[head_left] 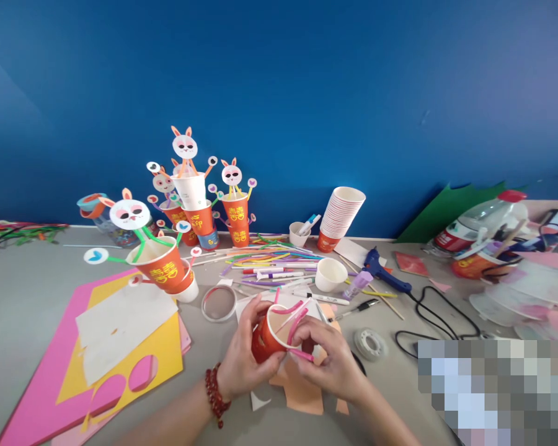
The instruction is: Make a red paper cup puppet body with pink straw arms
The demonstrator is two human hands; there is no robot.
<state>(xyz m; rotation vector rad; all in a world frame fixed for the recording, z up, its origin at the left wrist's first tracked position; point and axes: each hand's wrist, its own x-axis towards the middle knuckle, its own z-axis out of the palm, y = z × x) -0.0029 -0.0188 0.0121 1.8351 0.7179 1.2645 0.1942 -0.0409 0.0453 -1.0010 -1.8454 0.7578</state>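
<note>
My left hand is wrapped round a red paper cup, which tilts with its mouth toward me. Several pink pipe cleaners stick out of the cup's opening and past its rim. At the right side of the rim, the fingers of my right hand pinch a pink pipe cleaner; my fingertips partly cover it. Beneath both hands lie orange paper scraps and white paper.
Finished rabbit-faced cups stand at the left behind cut paper sheets. Markers and pipe cleaners lie in the middle. A cup stack, glue gun with black cable, tape roll and plastic bottle are rightward.
</note>
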